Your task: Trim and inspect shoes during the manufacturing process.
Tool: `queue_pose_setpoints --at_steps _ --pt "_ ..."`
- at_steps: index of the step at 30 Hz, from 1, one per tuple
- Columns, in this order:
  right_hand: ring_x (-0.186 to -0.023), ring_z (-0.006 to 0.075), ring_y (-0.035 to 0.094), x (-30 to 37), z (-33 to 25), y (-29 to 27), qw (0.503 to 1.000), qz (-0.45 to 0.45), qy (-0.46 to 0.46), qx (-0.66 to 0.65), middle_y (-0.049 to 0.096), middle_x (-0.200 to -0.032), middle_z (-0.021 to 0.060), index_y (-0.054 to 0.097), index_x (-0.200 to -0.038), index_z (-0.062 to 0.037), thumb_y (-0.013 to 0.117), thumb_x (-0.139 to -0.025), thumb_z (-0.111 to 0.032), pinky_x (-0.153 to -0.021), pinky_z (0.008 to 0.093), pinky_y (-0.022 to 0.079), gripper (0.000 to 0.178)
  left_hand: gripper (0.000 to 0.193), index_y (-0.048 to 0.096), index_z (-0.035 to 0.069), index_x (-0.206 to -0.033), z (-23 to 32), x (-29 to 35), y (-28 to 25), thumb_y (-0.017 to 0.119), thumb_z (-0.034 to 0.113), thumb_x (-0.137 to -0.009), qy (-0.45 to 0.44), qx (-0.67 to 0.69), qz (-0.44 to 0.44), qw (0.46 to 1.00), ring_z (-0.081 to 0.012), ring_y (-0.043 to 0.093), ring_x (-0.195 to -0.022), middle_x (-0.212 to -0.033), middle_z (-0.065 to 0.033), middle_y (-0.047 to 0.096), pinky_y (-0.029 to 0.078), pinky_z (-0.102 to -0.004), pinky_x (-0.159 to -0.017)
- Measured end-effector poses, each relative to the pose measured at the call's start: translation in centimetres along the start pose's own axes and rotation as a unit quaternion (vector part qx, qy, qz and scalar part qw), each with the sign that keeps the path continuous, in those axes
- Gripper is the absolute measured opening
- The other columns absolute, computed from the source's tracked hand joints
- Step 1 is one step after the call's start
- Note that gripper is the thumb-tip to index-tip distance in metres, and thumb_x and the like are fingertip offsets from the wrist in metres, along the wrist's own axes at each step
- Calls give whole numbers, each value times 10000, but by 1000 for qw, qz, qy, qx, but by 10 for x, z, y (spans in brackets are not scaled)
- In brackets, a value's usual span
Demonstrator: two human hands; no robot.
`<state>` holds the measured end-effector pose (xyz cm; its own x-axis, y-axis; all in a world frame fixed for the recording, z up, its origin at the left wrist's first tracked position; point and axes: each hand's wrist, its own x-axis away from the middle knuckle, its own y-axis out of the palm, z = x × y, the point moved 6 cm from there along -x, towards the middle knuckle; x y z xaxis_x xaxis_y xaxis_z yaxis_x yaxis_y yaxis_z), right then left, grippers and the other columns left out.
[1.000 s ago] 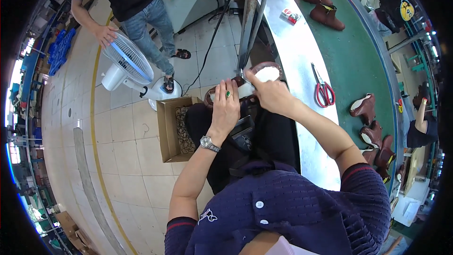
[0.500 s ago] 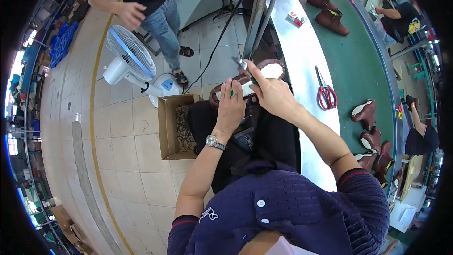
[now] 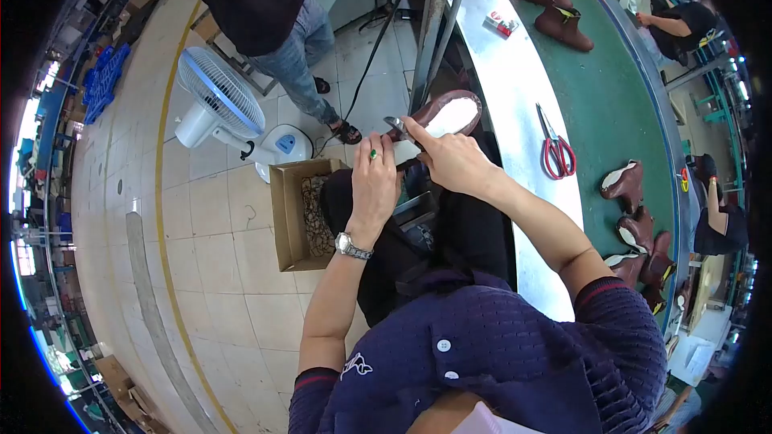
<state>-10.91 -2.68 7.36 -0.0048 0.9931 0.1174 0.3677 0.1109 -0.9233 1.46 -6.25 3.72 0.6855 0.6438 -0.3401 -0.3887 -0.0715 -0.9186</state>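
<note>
A dark red-brown boot [image 3: 452, 116] is held over my lap, its pale sole side turned up. My left hand [image 3: 375, 189], with a ring and a wristwatch, is closed over the near left end of the boot. My right hand [image 3: 458, 162] grips a small metal-ended hand tool [image 3: 396, 122], index finger stretched along it. The tool's head sits just above my left fingers, against the boot's side. Its handle is mostly hidden in my palm, and the tool's exact kind cannot be made out.
Red-handled scissors [image 3: 552, 135] and a small red-and-white pack [image 3: 503, 26] lie on the metal bench [image 3: 523, 88] at right. Beyond, a green belt [image 3: 611, 112] carries several boots [image 3: 564, 26]. Left are an open carton [image 3: 286, 217] of scraps, a fan [image 3: 217, 92] and a standing person [image 3: 241, 0].
Both hands have shifted slightly left, and more of the boot's pale sole shows. The tool's head has moved left and down. The standing person has stepped right and turned.
</note>
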Motion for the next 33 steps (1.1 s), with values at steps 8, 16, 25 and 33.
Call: queue_pose_setpoints --at_steps 8,16,25,33 --pt "-652 413 645 -3 -2 10 1000 -15 5 1 646 -701 224 188 -1489 -91 571 -883 -127 -578 491 497 718 847 408 -24 -1362 -14 2 -8 836 102 -641 -79 186 -6 979 -349 526 -1192 -1308 -214 533 450 -407 -982" --pt "-643 409 639 -9 -13 11 1000 8 -11 -7 644 -689 218 220 -1486 -78 563 -885 -132 -599 499 488 695 935 288 -22 -1423 -24 3 -15 822 69 -661 -146 239 8 960 -366 605 -1050 -1186 -209 598 500 -395 -874" --pt "-707 439 648 -10 -10 11 999 11 -39 -19 653 -725 230 331 -1417 -56 557 -884 -161 -646 508 500 589 957 317 6 -1424 -28 5 -17 843 82 -628 -137 266 17 954 -350 621 -1049 -1187 -191 619 515 -386 -861" --pt "-824 438 632 -7 64 -29 994 103 35 9 658 -869 237 423 -1326 -75 562 -887 -149 -712 512 494 466 852 393 110 -1438 -24 12 -18 783 176 -683 -36 197 -13 980 -378 378 -1339 -1461 -119 427 363 -417 -1089"
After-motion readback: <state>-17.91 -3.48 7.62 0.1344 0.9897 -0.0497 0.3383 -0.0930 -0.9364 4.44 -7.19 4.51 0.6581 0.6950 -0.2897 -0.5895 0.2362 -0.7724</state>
